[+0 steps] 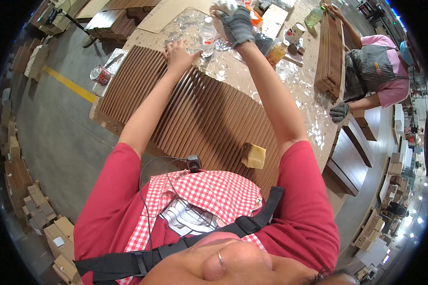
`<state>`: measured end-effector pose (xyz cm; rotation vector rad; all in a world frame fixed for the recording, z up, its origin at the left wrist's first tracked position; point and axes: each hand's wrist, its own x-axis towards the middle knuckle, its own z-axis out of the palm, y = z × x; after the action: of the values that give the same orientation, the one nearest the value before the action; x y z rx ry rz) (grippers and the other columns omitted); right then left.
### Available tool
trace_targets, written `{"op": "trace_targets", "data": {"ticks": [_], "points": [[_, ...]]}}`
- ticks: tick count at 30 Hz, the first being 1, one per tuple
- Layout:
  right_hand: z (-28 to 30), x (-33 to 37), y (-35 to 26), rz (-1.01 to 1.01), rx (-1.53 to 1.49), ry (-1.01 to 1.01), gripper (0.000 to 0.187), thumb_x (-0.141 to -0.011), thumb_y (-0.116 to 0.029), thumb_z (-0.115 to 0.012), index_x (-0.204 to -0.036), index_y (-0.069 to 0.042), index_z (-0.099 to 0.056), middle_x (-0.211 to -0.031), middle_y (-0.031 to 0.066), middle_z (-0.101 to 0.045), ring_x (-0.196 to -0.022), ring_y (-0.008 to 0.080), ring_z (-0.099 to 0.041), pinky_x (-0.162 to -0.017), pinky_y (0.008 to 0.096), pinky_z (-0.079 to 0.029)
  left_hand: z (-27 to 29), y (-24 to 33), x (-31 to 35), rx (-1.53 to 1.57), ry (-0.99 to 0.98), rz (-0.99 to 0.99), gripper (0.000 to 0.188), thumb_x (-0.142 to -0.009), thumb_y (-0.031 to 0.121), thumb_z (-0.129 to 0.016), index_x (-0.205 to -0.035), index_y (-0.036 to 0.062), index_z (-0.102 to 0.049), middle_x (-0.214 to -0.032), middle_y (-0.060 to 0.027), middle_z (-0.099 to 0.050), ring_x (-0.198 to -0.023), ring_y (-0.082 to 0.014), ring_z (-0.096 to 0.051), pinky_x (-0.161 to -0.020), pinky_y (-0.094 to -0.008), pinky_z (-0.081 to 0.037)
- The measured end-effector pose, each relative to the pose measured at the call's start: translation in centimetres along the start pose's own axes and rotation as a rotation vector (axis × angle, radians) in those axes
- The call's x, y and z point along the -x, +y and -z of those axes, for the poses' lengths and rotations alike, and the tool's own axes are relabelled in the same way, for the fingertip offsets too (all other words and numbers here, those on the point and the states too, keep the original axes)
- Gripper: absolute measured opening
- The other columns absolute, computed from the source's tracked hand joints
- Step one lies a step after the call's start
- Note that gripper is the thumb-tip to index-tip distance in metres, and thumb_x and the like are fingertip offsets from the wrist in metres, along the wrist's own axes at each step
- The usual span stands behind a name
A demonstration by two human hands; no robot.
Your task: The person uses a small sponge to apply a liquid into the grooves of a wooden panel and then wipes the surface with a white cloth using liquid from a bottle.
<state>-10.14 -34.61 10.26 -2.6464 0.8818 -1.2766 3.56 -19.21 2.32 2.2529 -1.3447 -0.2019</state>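
Note:
A row of brown wooden strips (209, 114) lies side by side across the worktable in front of me. My left hand (179, 57) is bare and open, its fingers spread at the far edge of the strips. Out at the far side of the table, my right hand (237, 27), in a grey glove, is closed on a whitish rag (223, 8). Close to the rag stands a clear plastic bottle (208, 31). A yellow-and-brown sponge block (254, 156) rests on the near right part of the strips.
Beyond my right forearm are a bottle of yellowish liquid (277, 52), a can (296, 33) and a green bottle (314, 17). At the left corner sits a red tin (100, 74). A co-worker (375, 71) at the right handles a stack of brown boards (330, 52).

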Motion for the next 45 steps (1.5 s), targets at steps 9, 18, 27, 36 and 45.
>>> {"op": "trace_targets", "data": {"ticks": [9,18,27,36,45], "points": [[-4.5,-2.5,-1.6,-0.106,0.288,-0.365,0.047,-0.082,-0.048,-0.070,-0.098,-0.004,-0.073,-0.086,0.0241,-0.068,-0.074,0.0338,-0.069,-0.071,0.0408,-0.055,-2.2,-0.4,-4.1,0.028,0.036,-0.137,0.093,-0.060,0.077,-0.075,-0.128,0.0158,-0.063,-0.128,-0.0090,-0.063,-0.129,-0.0244,-0.043,-0.106,-0.0424,-0.022],[-2.7,-2.0,-4.4,-0.264,0.347,-0.333,0.051,-0.089,-0.046,-0.055,-0.089,0.004,-0.067,-0.084,0.0272,-0.067,-0.082,0.0391,-0.068,-0.073,0.0453,-0.054,-2.1,-0.4,-4.0,0.048,0.007,-0.132,0.074,-0.066,0.072,-0.074,-0.117,0.0192,-0.071,-0.115,-0.0090,-0.069,-0.123,-0.0214,-0.048,-0.101,-0.0393,-0.024],[-2.4,-1.5,-1.3,-0.183,0.190,-0.438,0.057,-0.077,-0.048,-0.073,-0.095,0.006,-0.070,-0.084,0.0248,-0.069,-0.074,0.0346,-0.069,-0.070,0.0406,-0.056,-2.7,-0.5,-4.4,0.036,-0.081,-0.115,0.071,-0.069,0.073,-0.071,-0.121,0.0251,-0.069,-0.122,-0.0080,-0.066,-0.127,-0.0192,-0.045,-0.103,-0.0391,-0.023],[-2.5,-1.3,-1.1,-0.255,0.124,-0.333,0.058,-0.073,-0.045,-0.075,-0.097,0.006,-0.065,-0.088,0.0265,-0.069,-0.081,0.0355,-0.070,-0.072,0.0412,-0.056,-1.2,-1.7,-3.2,0.019,-0.112,-0.132,0.062,-0.074,0.064,-0.073,-0.128,0.0322,-0.065,-0.127,-0.0035,-0.064,-0.133,-0.0219,-0.041,-0.105,-0.0461,-0.020],[-0.8,-2.7,0.0,-0.234,0.138,-0.314,0.055,-0.072,-0.043,-0.076,-0.094,0.007,-0.069,-0.085,0.0268,-0.069,-0.078,0.0347,-0.070,-0.072,0.0411,-0.056,2.8,-5.3,1.7,0.146,-0.032,-0.080,0.065,-0.073,0.061,-0.075,-0.130,0.0314,-0.063,-0.132,-0.0008,-0.062,-0.132,-0.0227,-0.040,-0.113,-0.0512,-0.014]]}}
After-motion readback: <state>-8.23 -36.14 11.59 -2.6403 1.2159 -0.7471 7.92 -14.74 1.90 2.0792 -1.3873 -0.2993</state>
